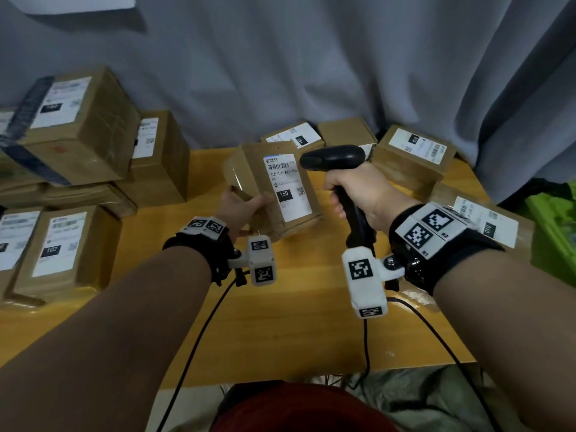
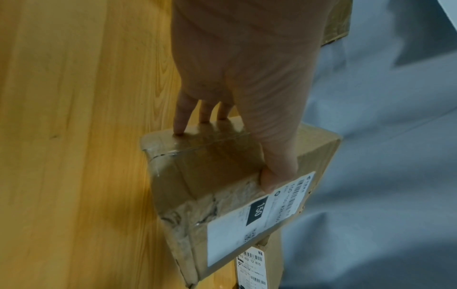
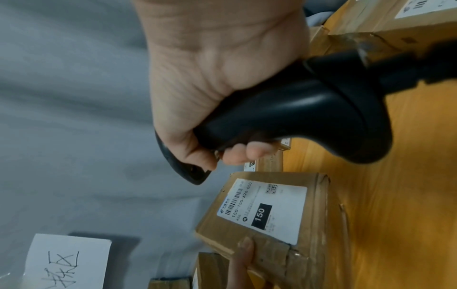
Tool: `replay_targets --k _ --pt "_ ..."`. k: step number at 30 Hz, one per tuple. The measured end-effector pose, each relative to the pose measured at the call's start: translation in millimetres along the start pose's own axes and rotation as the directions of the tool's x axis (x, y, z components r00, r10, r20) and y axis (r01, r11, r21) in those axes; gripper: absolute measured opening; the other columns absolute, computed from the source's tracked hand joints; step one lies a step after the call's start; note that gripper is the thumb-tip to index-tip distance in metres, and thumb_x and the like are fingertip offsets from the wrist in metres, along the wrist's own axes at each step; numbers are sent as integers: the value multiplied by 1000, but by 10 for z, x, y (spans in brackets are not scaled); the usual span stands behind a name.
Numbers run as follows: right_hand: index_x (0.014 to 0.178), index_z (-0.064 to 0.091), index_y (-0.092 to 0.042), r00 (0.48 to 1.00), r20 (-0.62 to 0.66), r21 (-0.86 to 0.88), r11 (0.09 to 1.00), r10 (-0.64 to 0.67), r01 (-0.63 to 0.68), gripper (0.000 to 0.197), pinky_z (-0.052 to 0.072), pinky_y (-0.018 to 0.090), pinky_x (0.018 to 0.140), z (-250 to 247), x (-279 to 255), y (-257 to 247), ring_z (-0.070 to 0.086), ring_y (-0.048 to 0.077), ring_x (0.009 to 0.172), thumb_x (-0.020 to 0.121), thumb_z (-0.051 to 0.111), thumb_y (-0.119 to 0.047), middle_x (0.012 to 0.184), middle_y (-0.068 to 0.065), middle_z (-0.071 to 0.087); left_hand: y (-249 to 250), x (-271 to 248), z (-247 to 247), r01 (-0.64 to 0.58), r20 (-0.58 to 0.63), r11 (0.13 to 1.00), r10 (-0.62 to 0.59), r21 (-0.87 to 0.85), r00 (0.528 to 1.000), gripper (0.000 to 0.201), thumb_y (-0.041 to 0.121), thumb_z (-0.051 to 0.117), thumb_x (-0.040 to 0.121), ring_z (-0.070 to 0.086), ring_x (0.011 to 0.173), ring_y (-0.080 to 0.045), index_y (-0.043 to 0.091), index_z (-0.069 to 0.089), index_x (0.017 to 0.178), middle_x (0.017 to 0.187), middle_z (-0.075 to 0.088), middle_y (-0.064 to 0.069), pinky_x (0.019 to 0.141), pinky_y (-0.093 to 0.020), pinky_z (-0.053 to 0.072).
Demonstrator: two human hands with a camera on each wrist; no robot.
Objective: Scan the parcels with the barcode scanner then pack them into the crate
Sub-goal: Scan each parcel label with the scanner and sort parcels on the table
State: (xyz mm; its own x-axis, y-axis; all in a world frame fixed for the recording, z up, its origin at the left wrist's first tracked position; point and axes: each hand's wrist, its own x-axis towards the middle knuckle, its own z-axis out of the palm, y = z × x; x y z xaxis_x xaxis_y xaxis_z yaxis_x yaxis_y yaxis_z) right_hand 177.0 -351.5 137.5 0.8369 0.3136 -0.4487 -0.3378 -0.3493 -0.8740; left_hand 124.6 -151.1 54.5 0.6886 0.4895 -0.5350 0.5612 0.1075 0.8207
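My left hand [image 1: 241, 208] grips a small cardboard parcel [image 1: 276, 190] by its left side, thumb on the labelled face, and holds it tilted just above the wooden table [image 1: 280, 322]. Its white label [image 1: 288, 187] carries a barcode and the number 150 and faces me. In the left wrist view the thumb [image 2: 277, 156] presses beside the label on the parcel [image 2: 210, 187]. My right hand [image 1: 358, 190] grips the handle of a black barcode scanner [image 1: 333, 157], whose head points left at the label from close by. The right wrist view shows the scanner [image 3: 296, 109] above the parcel [image 3: 267, 211].
Stacked cardboard parcels [image 1: 71, 129] fill the table's left side, with more [image 1: 56, 244] at the near left. Further parcels [image 1: 411, 154] line the back and right edge [image 1: 486, 226]. A green crate [image 1: 554, 232] stands at the far right. Grey curtain hangs behind. Cables [image 1: 199, 338] trail over the front.
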Motion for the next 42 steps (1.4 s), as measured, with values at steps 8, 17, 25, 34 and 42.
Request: replay_targets --k 8,17,25,34,42 --pt "71 58 -9 1000 9 32 999 -3 3 10 43 25 48 -8 17 19 47 17 44 81 60 -7 56 6 52 7 -33 31 0 14 1000 -1 18 1000 72 27 79 76 53 102 -25 19 35 132 112 53 0 81 -49 51" --pt "114 69 -11 999 31 163 987 -14 9 33 45 26 65 115 153 240 65 12 79 82 73 -20 87 -2 71 -132 -116 -211 60 110 997 -65 47 992 77 50 69 78 58 104 -24 26 31 141 116 60 -5 93 -41 46" --pt "105 65 -9 929 279 43 963 244 -266 39 45 34 74 1125 219 425 59 28 81 76 78 -31 83 7 63 -439 -201 -1235 95 122 951 -136 294 983 46 48 55 90 61 104 -29 18 50 125 116 62 -10 94 -44 49" --pt "83 59 -21 932 314 -59 983 183 -173 17 45 30 69 2428 292 188 58 21 82 83 74 -29 86 3 62 -328 153 -2271 -14 -104 618 155 786 982 31 31 62 89 59 92 -29 2 63 100 103 64 -16 77 -38 50" --pt "114 65 -14 946 294 -133 986 138 -103 42 42 27 65 3060 423 278 58 21 88 79 77 -33 91 1 62 -456 453 -2726 36 -124 554 123 832 985 40 27 61 88 60 100 -34 -1 57 116 115 62 -21 71 -35 46"
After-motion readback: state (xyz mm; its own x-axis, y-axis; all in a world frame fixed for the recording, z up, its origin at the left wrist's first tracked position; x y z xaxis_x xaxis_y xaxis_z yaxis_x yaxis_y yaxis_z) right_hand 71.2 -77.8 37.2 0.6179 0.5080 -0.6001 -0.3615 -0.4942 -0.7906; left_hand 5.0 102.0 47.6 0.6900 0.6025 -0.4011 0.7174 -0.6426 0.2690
